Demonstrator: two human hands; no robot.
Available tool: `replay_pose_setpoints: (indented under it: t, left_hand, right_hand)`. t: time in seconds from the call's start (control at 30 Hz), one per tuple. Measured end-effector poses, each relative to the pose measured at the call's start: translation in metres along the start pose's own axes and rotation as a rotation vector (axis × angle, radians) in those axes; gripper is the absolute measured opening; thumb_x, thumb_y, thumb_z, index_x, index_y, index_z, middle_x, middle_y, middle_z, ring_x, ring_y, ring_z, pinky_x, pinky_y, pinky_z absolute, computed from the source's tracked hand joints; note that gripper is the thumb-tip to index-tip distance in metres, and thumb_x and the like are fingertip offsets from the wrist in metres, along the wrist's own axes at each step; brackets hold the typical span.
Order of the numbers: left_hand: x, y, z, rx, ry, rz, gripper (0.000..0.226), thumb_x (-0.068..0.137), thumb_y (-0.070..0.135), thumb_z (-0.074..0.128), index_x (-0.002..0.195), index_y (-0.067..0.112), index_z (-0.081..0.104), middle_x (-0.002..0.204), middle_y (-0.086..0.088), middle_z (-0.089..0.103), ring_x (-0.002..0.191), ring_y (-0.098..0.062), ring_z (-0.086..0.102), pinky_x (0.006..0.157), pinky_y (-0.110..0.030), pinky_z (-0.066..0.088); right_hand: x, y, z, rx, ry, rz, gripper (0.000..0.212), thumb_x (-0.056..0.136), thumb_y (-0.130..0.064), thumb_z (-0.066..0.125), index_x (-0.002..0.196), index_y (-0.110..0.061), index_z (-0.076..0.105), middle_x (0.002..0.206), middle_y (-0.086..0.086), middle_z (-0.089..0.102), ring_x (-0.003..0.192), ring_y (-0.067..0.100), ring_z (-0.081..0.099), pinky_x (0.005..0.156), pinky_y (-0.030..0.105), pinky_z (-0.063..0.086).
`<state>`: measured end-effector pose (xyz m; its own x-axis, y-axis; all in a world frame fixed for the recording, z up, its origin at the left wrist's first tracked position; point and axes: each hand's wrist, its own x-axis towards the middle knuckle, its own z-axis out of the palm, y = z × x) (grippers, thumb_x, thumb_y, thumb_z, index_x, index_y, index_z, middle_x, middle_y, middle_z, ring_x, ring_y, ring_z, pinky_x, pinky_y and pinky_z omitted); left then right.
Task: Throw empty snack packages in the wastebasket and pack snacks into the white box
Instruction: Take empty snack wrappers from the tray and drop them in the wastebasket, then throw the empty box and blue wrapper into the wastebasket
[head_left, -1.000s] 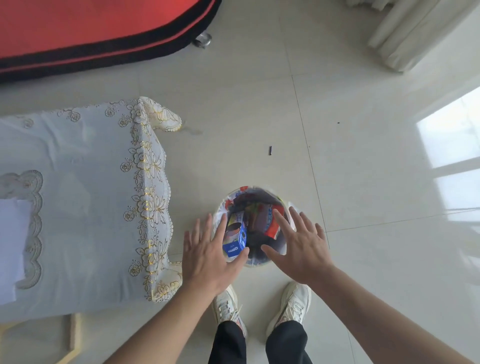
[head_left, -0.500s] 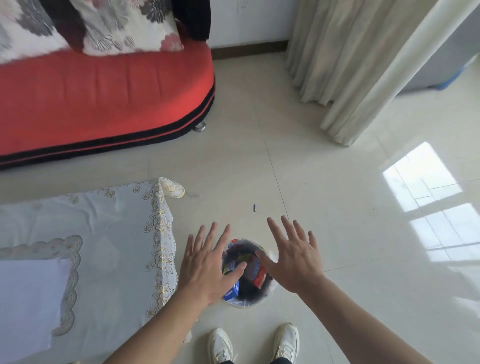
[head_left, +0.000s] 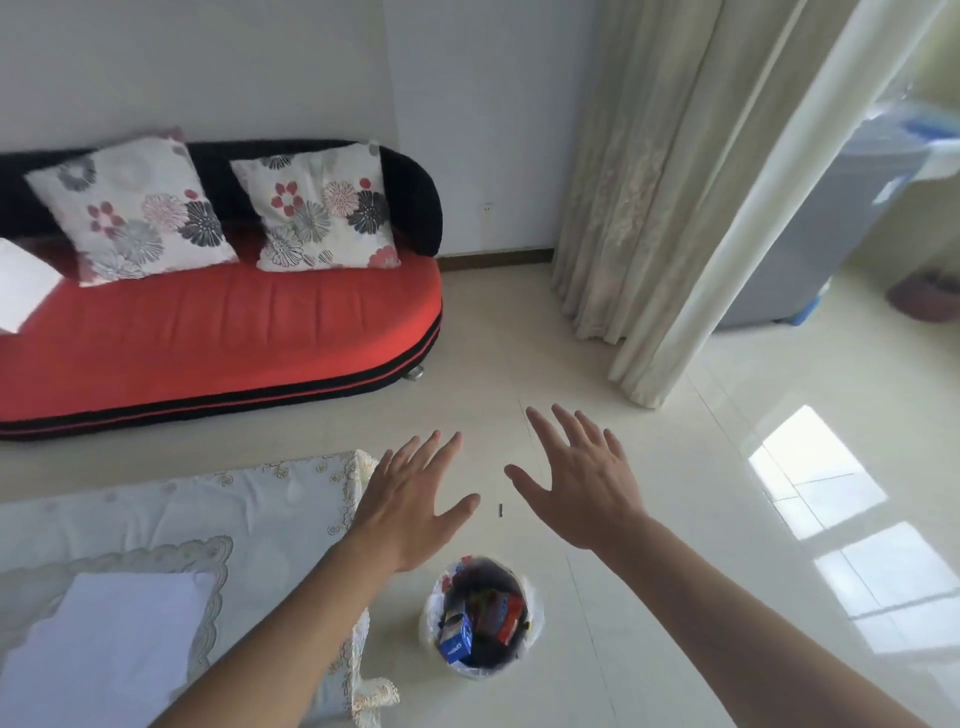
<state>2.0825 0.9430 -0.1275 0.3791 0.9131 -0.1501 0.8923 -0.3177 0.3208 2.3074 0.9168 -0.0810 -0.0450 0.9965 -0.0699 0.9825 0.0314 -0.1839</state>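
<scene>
The wastebasket (head_left: 531, 636), lined with a clear bag, stands on the floor below my hands. Inside it lie a blue snack package (head_left: 457, 643) and a red one (head_left: 509, 613). My left hand (head_left: 410, 504) hovers above the floor with fingers spread and holds nothing. My right hand (head_left: 582, 483) is spread the same way, a little to the right, also empty. A flat white box (head_left: 104, 649) lies on the table (head_left: 249, 509) at lower left.
The table carries a lace-edged white cloth. A red sofa (head_left: 218, 332) with two flowered cushions stands at the back left. Curtains (head_left: 665, 197) hang at the right. A small dark scrap (head_left: 501, 510) lies on the tiled floor.
The view has tilted up from the wastebasket to the room. Both hands have risen away from the basket and stay spread and empty.
</scene>
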Motion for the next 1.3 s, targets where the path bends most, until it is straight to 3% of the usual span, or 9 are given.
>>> replay_pose_setpoints:
  t: [0.17, 0.33, 0.43, 0.67, 0.93, 1.17, 1.3]
  left_hand:
    - [-0.043, 0.004, -0.061, 0.017, 0.134, -0.120, 0.082, 0.092, 0.078, 0.025, 0.161, 0.041, 0.000, 0.171, 0.007, 0.005, 0.158, -0.018, 0.002, 0.127, -0.047, 0.007]
    - [-0.100, 0.021, -0.111, 0.041, 0.161, -0.227, 0.080, 0.094, 0.075, 0.032, 0.160, 0.044, 0.000, 0.171, 0.009, 0.005, 0.158, -0.018, 0.001, 0.127, -0.044, 0.002]
    - [-0.139, 0.032, -0.133, 0.062, 0.209, -0.325, 0.083, 0.092, 0.078, 0.032, 0.161, 0.044, 0.000, 0.171, 0.008, 0.005, 0.158, -0.020, 0.001, 0.127, -0.046, 0.004]
    - [-0.250, 0.038, -0.159, 0.070, 0.332, -0.543, 0.085, 0.090, 0.082, 0.029, 0.161, 0.043, 0.000, 0.171, 0.005, 0.009, 0.157, -0.021, 0.008, 0.127, -0.045, 0.008]
    - [-0.416, 0.014, -0.139, 0.065, 0.461, -0.879, 0.087, 0.086, 0.086, 0.024, 0.160, 0.046, 0.000, 0.171, 0.008, 0.010, 0.157, -0.019, 0.008, 0.127, -0.047, 0.012]
    - [-0.540, -0.008, -0.123, 0.072, 0.555, -1.008, 0.086, 0.088, 0.084, 0.030, 0.160, 0.045, 0.004, 0.169, 0.010, 0.018, 0.156, -0.018, 0.014, 0.126, -0.047, 0.016]
    - [-0.612, -0.033, -0.119, 0.118, 0.584, -1.038, 0.096, 0.078, 0.095, 0.009, 0.159, 0.043, 0.011, 0.167, 0.010, 0.023, 0.155, -0.017, 0.019, 0.123, -0.045, 0.021]
  right_hand:
    - [-0.012, -0.037, -0.069, 0.016, 0.094, -0.165, 0.077, 0.094, -0.074, 0.029, 0.159, -0.034, 0.014, 0.166, 0.002, 0.023, 0.153, 0.025, 0.019, 0.123, 0.049, 0.019]
    - [-0.031, -0.064, -0.118, 0.014, 0.136, -0.341, 0.079, 0.093, -0.075, 0.029, 0.158, -0.033, 0.017, 0.164, 0.002, 0.026, 0.152, 0.025, 0.019, 0.123, 0.045, 0.018]
    - [-0.045, -0.078, -0.133, 0.019, 0.152, -0.441, 0.085, 0.086, -0.081, 0.020, 0.158, -0.035, 0.017, 0.163, 0.001, 0.028, 0.152, 0.025, 0.021, 0.123, 0.047, 0.020]
    - [-0.078, -0.131, -0.151, 0.066, 0.095, -0.658, 0.082, 0.091, -0.079, 0.027, 0.159, -0.036, 0.011, 0.166, 0.001, 0.023, 0.154, 0.027, 0.015, 0.125, 0.048, 0.016]
    - [-0.146, -0.236, -0.131, 0.064, 0.046, -0.963, 0.082, 0.091, -0.079, 0.026, 0.159, -0.035, 0.012, 0.166, 0.001, 0.022, 0.154, 0.027, 0.016, 0.124, 0.047, 0.018]
    - [-0.217, -0.327, -0.100, 0.065, 0.005, -1.072, 0.081, 0.092, -0.078, 0.027, 0.158, -0.036, 0.012, 0.166, 0.000, 0.021, 0.154, 0.024, 0.014, 0.124, 0.044, 0.016]
    - [-0.261, -0.381, -0.077, 0.083, -0.005, -1.096, 0.089, 0.083, -0.084, 0.014, 0.158, -0.036, 0.012, 0.165, 0.000, 0.023, 0.153, 0.022, 0.019, 0.124, 0.043, 0.019]
